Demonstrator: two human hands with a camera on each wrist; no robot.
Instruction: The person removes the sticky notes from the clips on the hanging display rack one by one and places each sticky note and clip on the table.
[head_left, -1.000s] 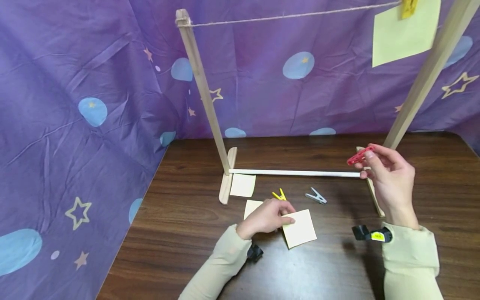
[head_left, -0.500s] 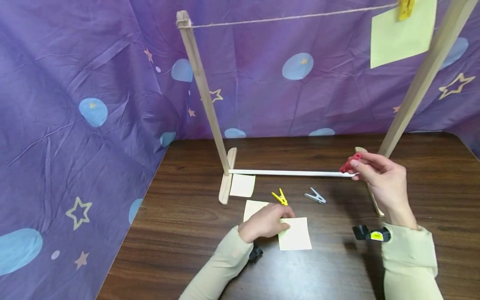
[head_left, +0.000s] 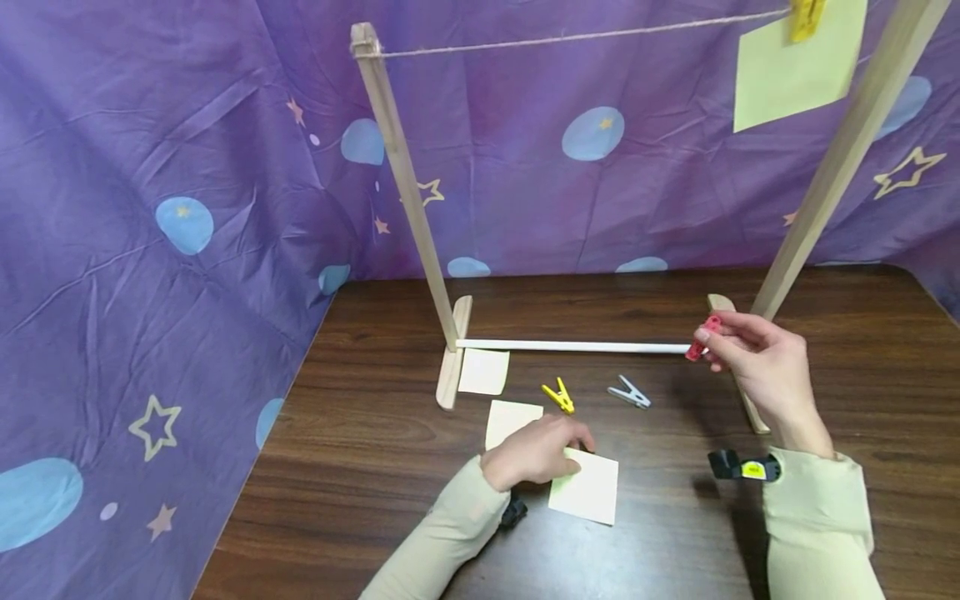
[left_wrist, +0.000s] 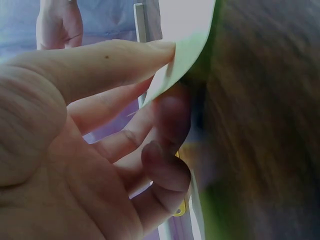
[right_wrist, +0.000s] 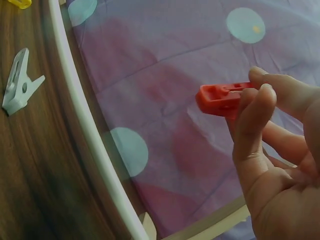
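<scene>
A pale yellow sticky note (head_left: 588, 492) is pinched between the thumb and fingers of my left hand (head_left: 538, 450), low over the table. In the left wrist view the note (left_wrist: 187, 55) bends where the thumb presses it. My right hand (head_left: 772, 367) pinches a red clothespin (head_left: 703, 337) in the air near the frame's right foot. The right wrist view shows the clothespin (right_wrist: 222, 98) held at its end by thumb and finger. A yellow clothespin (head_left: 558, 396) and a light grey-blue clothespin (head_left: 630, 392) lie on the table beyond my left hand.
Two more notes lie on the table: one note (head_left: 483, 372) by the frame's left foot (head_left: 452, 367), another note (head_left: 510, 421) partly under my left hand. A string (head_left: 570, 38) spans the wooden posts, where a yellow clothespin (head_left: 807, 18) holds a hanging note (head_left: 795, 71). A white rod (head_left: 570, 345) runs low.
My left hand has drawn slightly nearer with its note, which has turned and shifted down. My right hand has moved left and down, turning the red clothespin from slanted to more upright.
</scene>
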